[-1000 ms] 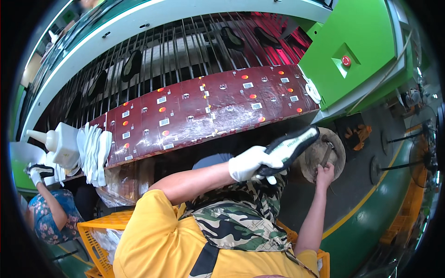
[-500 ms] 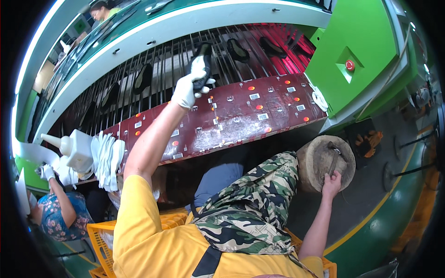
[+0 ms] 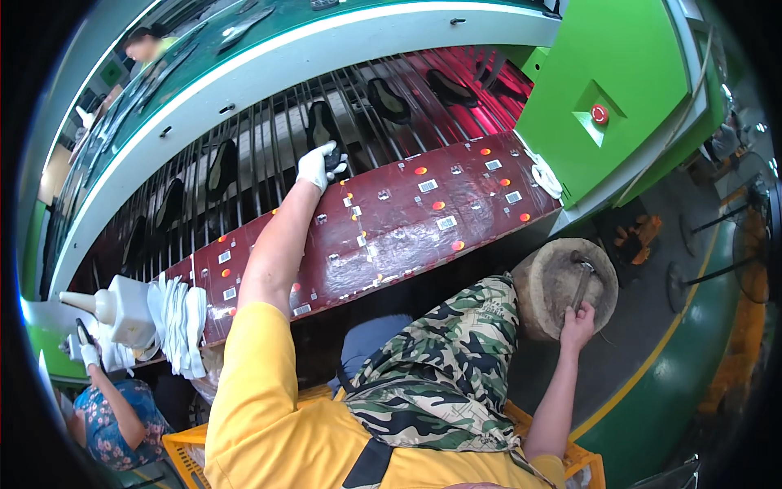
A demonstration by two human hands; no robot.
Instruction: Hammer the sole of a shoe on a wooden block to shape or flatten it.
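My left hand, in a white glove, grips the near end of a black shoe. The shoe lies on the metal bars of a rack with its greyish underside up. Several similar shoes sit along the bars, among them a black shoe to the right and a black shoe to the left. My bare right hand is closed on the handle of a hammer. The hammer rests on the round top of a wooden block.
A maroon covered ledge fronts the rack. White gloves and a white squeeze bottle stand left. A green machine housing with a red button is right. One co-worker sits left; another is behind.
My left hand has lowered the shoe onto the bars, its fingers now at the near end. My right hand stays on the hammer. The whole view has shifted slightly.
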